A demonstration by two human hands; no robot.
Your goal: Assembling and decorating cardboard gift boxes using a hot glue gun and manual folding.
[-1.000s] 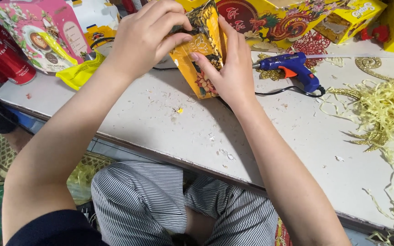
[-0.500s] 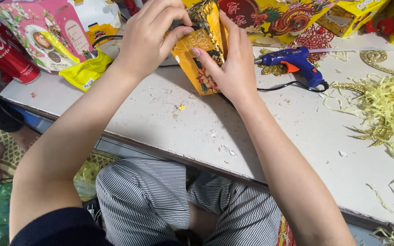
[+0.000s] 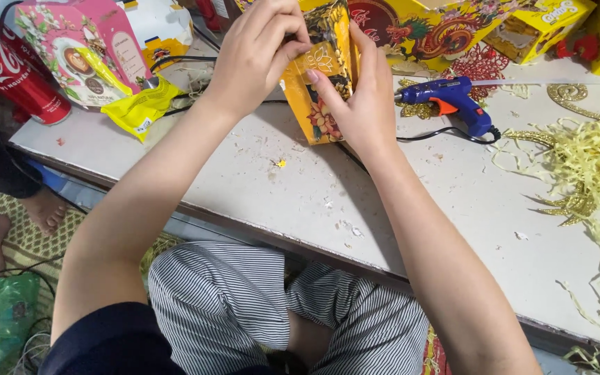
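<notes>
Head view, looking down over a pale worktable (image 3: 258, 187) speckled with paper scraps. Both hands meet on a small yellow decorated carton (image 3: 322, 83) standing upright on the table near its far middle, its bottom edge touching the surface. Left hand (image 3: 258, 52) comes in from above, fingers curled and closed over the carton's top left edge, pinching it. Right hand (image 3: 359, 97) lies against the carton's right side, fingers stretched up along the far side, thumb pressed flat on the front panel; a partly closed grip, the carton held between thumb and fingers. Just right of that hand, a blue glue gun (image 3: 453, 97) with an orange trigger lies on its side, its black cord (image 3: 439, 139) trailing across the table toward the carton. Farther right, a heap of pale yellow shredded paper (image 3: 592, 173) spreads to the table edge, with gold glitter ornaments (image 3: 571, 94) beside it. Behind the hands, a large yellow box with red and dragon patterning (image 3: 425, 28). To the left: a crumpled yellow packet (image 3: 140, 107), a pink floral carton (image 3: 85, 48), and two red drink cans (image 3: 12, 73) at the corner. Striped trousers (image 3: 244, 298) below the table edge; another person's bare feet (image 3: 8, 229) on a mat at far left.
</notes>
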